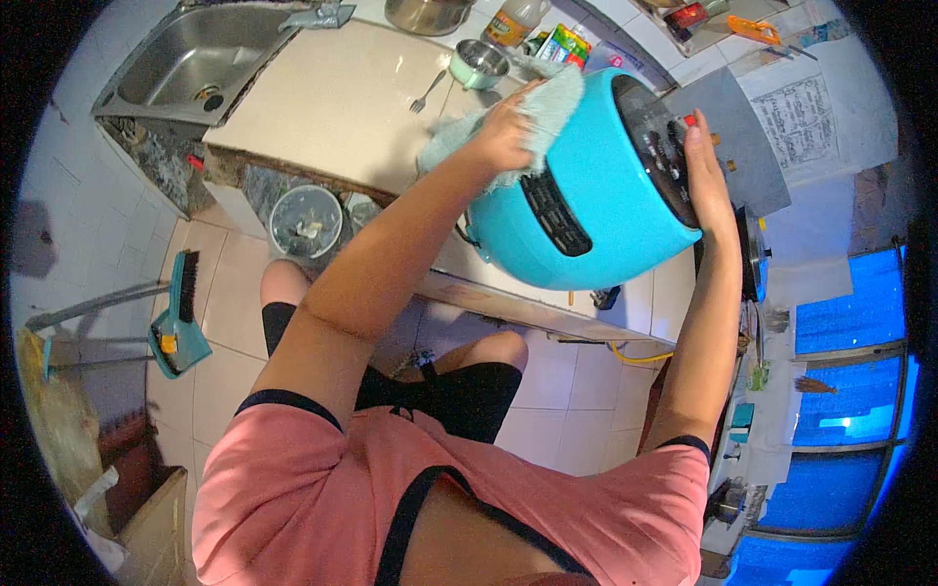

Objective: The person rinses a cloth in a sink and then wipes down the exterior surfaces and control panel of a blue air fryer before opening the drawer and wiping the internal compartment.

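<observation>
A turquoise air fryer point(593, 198) with a dark glossy panel and a black slotted vent leans tilted over the counter. My left hand point(509, 135) grips a pale green cloth point(553, 102) against the fryer's left side; part of the cloth hangs past the wrist towards the counter. Against the edge of the dark panel point(652, 146) on the right rests my right hand point(707, 172), its fingers extended and bracing the fryer. A black power plug point(605, 297) lies on the counter near the fryer's lower side.
On the tiled counter point(315, 95) are a fork point(428, 91), a small metal-lined bowl point(480, 64), a steel pot point(429, 13) and a plastic bottle point(513, 23). A steel sink point(201, 66) is at left. Below stand a bucket point(305, 221) and a dustpan point(178, 340) with a brush.
</observation>
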The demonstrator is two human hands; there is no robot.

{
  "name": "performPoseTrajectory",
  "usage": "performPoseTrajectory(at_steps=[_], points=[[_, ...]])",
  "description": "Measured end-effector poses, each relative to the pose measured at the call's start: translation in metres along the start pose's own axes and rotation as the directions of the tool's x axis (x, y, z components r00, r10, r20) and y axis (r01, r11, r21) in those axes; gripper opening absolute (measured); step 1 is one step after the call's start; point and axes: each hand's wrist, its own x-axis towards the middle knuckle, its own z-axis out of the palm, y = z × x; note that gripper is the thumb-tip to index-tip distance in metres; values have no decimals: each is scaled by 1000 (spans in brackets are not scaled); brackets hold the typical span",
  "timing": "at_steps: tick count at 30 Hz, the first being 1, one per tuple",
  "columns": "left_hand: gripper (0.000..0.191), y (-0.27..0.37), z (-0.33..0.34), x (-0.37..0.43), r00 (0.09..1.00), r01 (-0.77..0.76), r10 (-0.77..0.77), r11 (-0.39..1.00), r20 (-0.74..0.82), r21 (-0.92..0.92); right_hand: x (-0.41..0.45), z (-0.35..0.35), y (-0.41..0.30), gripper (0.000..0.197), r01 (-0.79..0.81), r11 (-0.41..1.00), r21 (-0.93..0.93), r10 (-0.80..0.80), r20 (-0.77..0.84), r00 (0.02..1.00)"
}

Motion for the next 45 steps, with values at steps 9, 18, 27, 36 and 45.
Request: performPoseTrajectory(at_steps=[9,18,27,36,45], points=[[52,63,85,-159,758,292,-504,829,-414,-477,2,-1,13,77,-32,999,-5,32,-20,999],[41,90,107,-145,919,362,-213,788,-331,498,-7,-11,7,75,-34,998,-59,36,42,998],[42,-49,32,-77,897,434,-423,897,-129,83,3,-6,5,86,-122,990,-67,119,-36,992],[48,91,77,-164,875,315,-130,885,-467,343,-1,-1,4,81,-103,995,-14,102,-91,991],[43,73,35,-120,843,400,-335,914,-422,74,-13,-1,-3,75,-43,999,-14,44,24,999]])
